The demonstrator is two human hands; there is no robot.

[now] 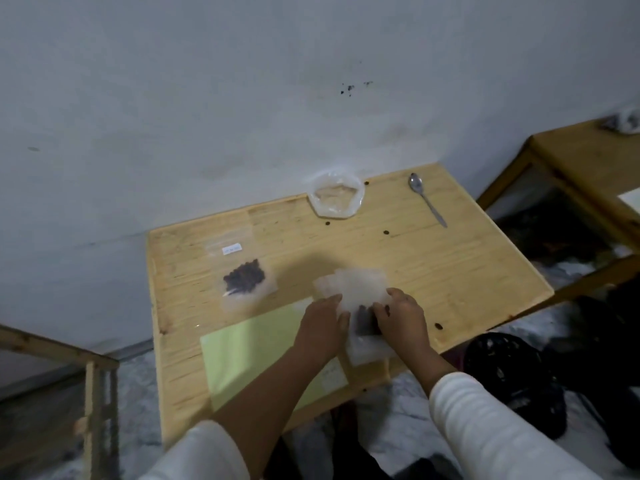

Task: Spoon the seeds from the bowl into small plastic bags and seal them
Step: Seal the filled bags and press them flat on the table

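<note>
My left hand [320, 323] and my right hand [403, 318] both grip a small clear plastic bag [356, 289] near the front of the wooden table [433, 271]. Dark seeds show inside the bag between my fingers. Another clear bag with dark seeds [244, 277] lies flat to the left, with a small white label above the seeds. The clear plastic bowl [337, 197] stands at the table's back edge and looks empty. A metal spoon [427, 202] lies to the right of the bowl.
A pale green sheet [249, 355] lies under my left forearm at the table's front. A few loose seeds [386, 232] are scattered on the wood. Another wooden table [585, 157] stands to the right, a wooden frame [93, 375] to the left, and a dark bag [512, 375] on the floor.
</note>
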